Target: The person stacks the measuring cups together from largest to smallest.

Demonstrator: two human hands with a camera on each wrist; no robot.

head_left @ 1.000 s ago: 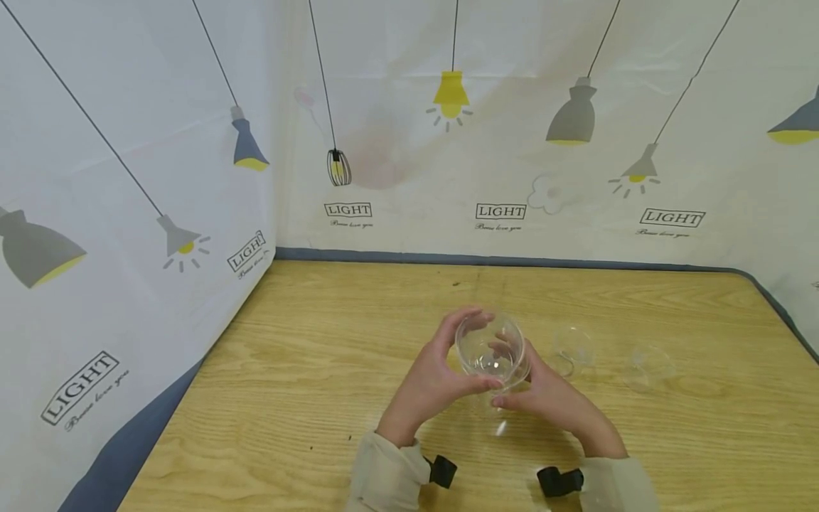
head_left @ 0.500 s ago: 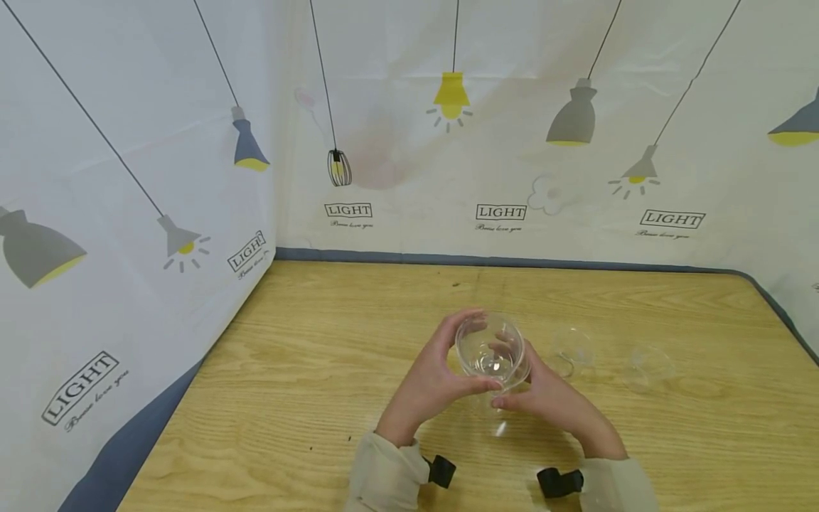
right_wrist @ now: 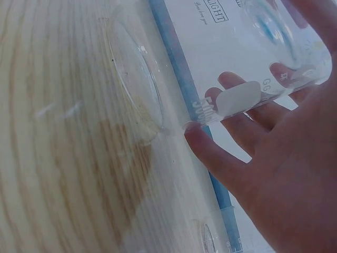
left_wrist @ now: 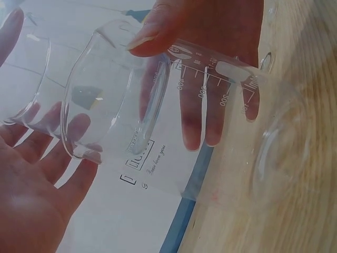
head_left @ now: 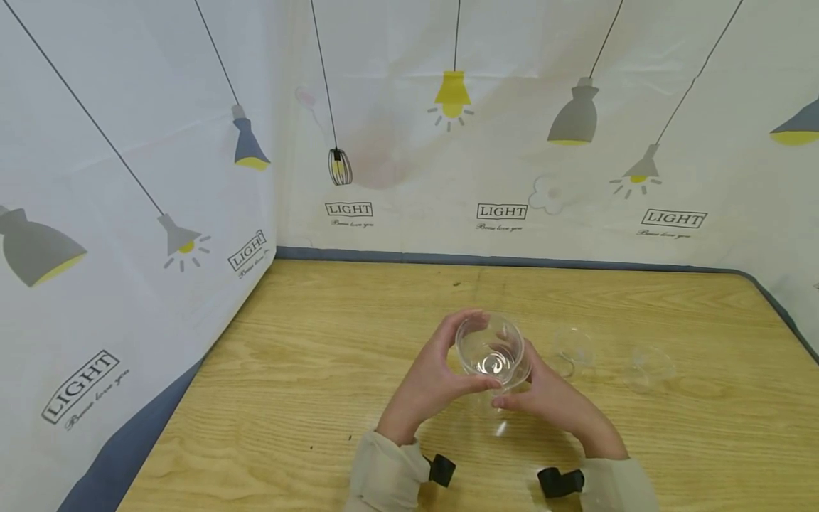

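Note:
A clear glass beaker (head_left: 488,343) is gripped by my left hand (head_left: 425,380), thumb on the near side and fingers round the far side. Its bottom end sits inside the mouth of a larger graduated beaker (left_wrist: 239,73), as the left wrist view shows. That larger beaker has white markings and a white label patch, and my right hand (head_left: 544,391) grips it around its side. In the right wrist view, the right hand (right_wrist: 274,158) has its fingers spread along the marked glass. The larger beaker's base is near the tabletop; whether it touches, I cannot tell.
Two more clear glass vessels (head_left: 574,348), hard to make out, are on the wooden table (head_left: 320,355) to the right of the hands. A white sheet (head_left: 409,178) printed with lamps walls the back and sides. Black wrist mounts (head_left: 560,482) hang beneath the sleeves.
Both hands keep their hold and place. The reflection in the bottom of the upper beaker has shifted slightly; little else differs.

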